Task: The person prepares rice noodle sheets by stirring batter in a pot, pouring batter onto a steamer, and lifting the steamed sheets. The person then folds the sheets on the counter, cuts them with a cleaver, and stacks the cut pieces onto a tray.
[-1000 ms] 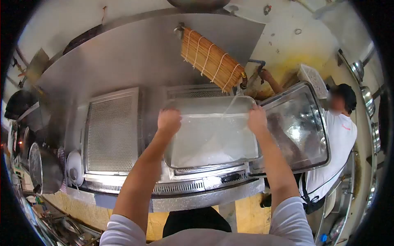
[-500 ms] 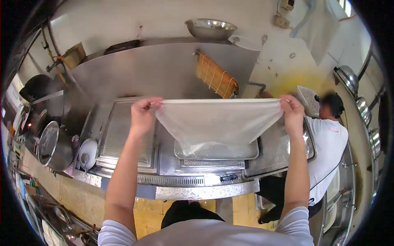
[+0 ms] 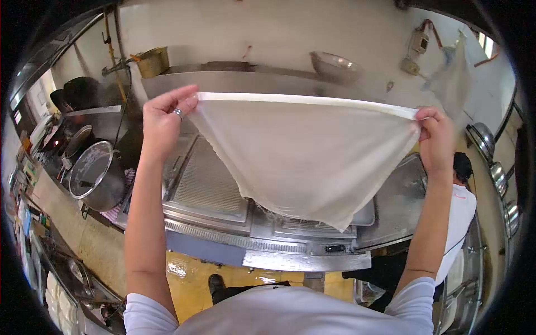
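A thin white cloth (image 3: 296, 151) hangs stretched between my two hands, its folded top edge nearly level. My left hand (image 3: 167, 117), with a ring on one finger, pinches the top left corner. The right hand (image 3: 435, 137) grips the other top corner, slightly lower. Below, the cloth narrows to a drooping lower edge with ragged bits on it. Behind that edge, a metal tray (image 3: 365, 216) on the steel counter is mostly hidden; only its right end shows.
A perforated steel panel (image 3: 209, 181) is set into the counter (image 3: 301, 245) at left. Further left stands a large pot (image 3: 97, 178). A metal bowl (image 3: 335, 67) and a brass-coloured pot (image 3: 152, 62) rest on the back ledge. A co-worker (image 3: 460, 223) stands close on my right.
Both hands have risen and spread wider, lifting the cloth up from the tray. The view has swung, so the counter sits further right. The hanging bamboo mat is now hidden behind the cloth.
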The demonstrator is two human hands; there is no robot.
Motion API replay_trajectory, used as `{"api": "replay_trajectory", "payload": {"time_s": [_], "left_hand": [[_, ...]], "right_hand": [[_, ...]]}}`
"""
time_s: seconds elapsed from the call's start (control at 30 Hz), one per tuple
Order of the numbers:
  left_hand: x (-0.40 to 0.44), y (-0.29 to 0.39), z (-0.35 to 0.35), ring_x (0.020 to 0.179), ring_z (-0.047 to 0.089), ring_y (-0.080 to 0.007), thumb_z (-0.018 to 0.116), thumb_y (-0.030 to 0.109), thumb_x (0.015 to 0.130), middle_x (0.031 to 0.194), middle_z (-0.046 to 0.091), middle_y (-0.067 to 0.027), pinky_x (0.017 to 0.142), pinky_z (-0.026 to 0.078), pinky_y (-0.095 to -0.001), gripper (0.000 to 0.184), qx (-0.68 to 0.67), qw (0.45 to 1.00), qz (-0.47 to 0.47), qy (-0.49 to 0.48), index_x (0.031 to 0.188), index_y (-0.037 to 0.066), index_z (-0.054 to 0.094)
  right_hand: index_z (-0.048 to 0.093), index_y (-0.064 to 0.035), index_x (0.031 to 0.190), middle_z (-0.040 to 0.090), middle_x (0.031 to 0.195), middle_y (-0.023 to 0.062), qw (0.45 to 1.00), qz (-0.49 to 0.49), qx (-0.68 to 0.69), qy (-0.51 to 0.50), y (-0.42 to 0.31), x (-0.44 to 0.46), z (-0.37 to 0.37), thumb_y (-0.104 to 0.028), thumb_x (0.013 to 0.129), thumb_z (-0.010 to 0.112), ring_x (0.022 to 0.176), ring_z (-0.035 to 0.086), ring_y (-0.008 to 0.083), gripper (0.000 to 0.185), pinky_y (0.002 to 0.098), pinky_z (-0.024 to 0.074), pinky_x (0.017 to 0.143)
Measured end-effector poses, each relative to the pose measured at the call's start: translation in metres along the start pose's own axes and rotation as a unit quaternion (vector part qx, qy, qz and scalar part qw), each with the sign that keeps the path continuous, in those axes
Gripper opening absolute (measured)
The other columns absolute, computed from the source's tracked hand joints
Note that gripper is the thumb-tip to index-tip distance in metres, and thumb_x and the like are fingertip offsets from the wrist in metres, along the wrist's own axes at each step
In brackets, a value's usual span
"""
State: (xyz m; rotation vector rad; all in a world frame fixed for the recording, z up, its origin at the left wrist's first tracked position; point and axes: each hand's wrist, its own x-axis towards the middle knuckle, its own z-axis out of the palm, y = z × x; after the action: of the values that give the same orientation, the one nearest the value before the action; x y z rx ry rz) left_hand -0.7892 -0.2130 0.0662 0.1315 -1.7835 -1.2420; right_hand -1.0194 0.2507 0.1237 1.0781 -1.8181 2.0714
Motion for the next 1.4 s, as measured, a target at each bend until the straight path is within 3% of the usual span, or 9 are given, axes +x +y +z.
{"api": "replay_trajectory", "payload": {"time_s": [0.17, 0.23, 0.27, 0.37, 0.6, 1.2, 1.37, 1.4], "left_hand": [[0.013, -0.003, -0.096, 0.085, 0.064, -0.0089, 0.069, 0.003, 0.095, 0.093, 0.073, -0.0043, 0.081, 0.051, -0.0234, 0.025, 0.07, 0.996, 0.05, 0.006, 0.119, -0.002, 0.072], [0.019, -0.006, -0.138, 0.088, 0.064, -0.0099, 0.067, 0.003, 0.096, 0.097, 0.073, -0.0063, 0.082, 0.051, -0.0241, 0.023, 0.152, 0.987, 0.04, -0.003, 0.118, -0.004, 0.07], [0.02, -0.005, -0.154, 0.083, 0.063, -0.0092, 0.066, 0.004, 0.098, 0.09, 0.071, -0.0046, 0.077, 0.05, -0.0241, 0.014, 0.154, 0.987, 0.049, -0.005, 0.107, -0.005, 0.07], [0.026, -0.026, -0.208, 0.077, 0.06, -0.0089, 0.064, 0.008, 0.1, 0.085, 0.068, -0.0017, 0.073, 0.049, -0.0237, 0.012, 0.106, 0.993, 0.057, -0.017, 0.1, -0.004, 0.068], [0.016, -0.06, -0.291, 0.077, 0.055, -0.0062, 0.063, 0.013, 0.102, 0.081, 0.063, 0.0015, 0.07, 0.044, -0.0223, 0.015, 0.071, 0.997, 0.011, -0.014, 0.1, -0.002, 0.064], [0.002, -0.075, -0.338, 0.075, 0.053, -0.0047, 0.064, 0.013, 0.102, 0.083, 0.062, 0.0015, 0.068, 0.043, -0.0203, 0.014, 0.099, 0.994, 0.015, 0.043, 0.099, -0.001, 0.065], [-0.009, -0.113, -0.332, 0.075, 0.057, -0.0065, 0.064, 0.009, 0.101, 0.083, 0.063, 0.0001, 0.069, 0.046, -0.0219, 0.01, 0.128, 0.991, -0.035, 0.007, 0.099, 0.0, 0.063], [-0.015, -0.134, -0.324, 0.077, 0.059, -0.008, 0.065, 0.008, 0.1, 0.084, 0.065, -0.0015, 0.072, 0.048, -0.0235, 0.008, 0.125, 0.99, -0.057, -0.015, 0.101, 0.001, 0.064]], "right_hand": [[0.069, 0.0053, 0.101, 0.069, 0.097, 0.0093, 0.999, 0.022, 0.001, -0.048, -0.043, -0.019, 0.094, -0.004, 0.092, 0.052, 0.084, 0.063, 0.0133, 0.021, 0.0249, 0.0483, 0.077], [0.069, 0.0061, 0.106, 0.07, 0.097, 0.0078, 0.997, 0.037, -0.057, -0.046, -0.049, -0.024, 0.128, -0.005, 0.09, 0.061, 0.082, 0.064, 0.0122, 0.022, 0.0241, 0.0485, 0.074], [0.069, 0.0059, 0.107, 0.07, 0.096, 0.0068, 0.994, 0.04, -0.099, -0.04, -0.048, -0.027, 0.149, -0.005, 0.09, 0.063, 0.082, 0.064, 0.0116, 0.021, 0.0237, 0.0485, 0.074], [0.07, 0.0058, 0.108, 0.069, 0.094, 0.0036, 0.984, 0.016, -0.176, -0.023, -0.056, -0.04, 0.211, -0.004, 0.089, 0.069, 0.081, 0.063, 0.0093, 0.022, 0.0223, 0.048, 0.073], [0.069, 0.0059, 0.103, 0.067, 0.087, 0.0019, 0.946, -0.014, -0.323, 0.003, -0.051, -0.077, 0.306, -0.004, 0.092, 0.068, 0.076, 0.058, 0.0068, 0.015, 0.0231, 0.0487, 0.07], [0.067, 0.0005, 0.097, 0.067, 0.083, 0.0018, 0.948, 0.058, -0.309, 0.043, -0.047, -0.109, 0.354, -0.002, 0.09, 0.068, 0.073, 0.062, 0.0083, 0.008, 0.0235, 0.0508, 0.068], [0.067, -0.0024, 0.097, 0.066, 0.082, 0.0012, 0.957, 0.137, -0.256, 0.015, 0.008, -0.125, 0.351, -0.008, 0.093, 0.068, 0.076, 0.062, 0.0109, 0.007, 0.0277, 0.0507, 0.071], [0.067, -0.0023, 0.097, 0.066, 0.082, 0.0021, 0.938, 0.153, -0.311, -0.015, 0.032, -0.133, 0.352, -0.012, 0.093, 0.067, 0.078, 0.062, 0.0123, 0.01, 0.0297, 0.0513, 0.073]]}}
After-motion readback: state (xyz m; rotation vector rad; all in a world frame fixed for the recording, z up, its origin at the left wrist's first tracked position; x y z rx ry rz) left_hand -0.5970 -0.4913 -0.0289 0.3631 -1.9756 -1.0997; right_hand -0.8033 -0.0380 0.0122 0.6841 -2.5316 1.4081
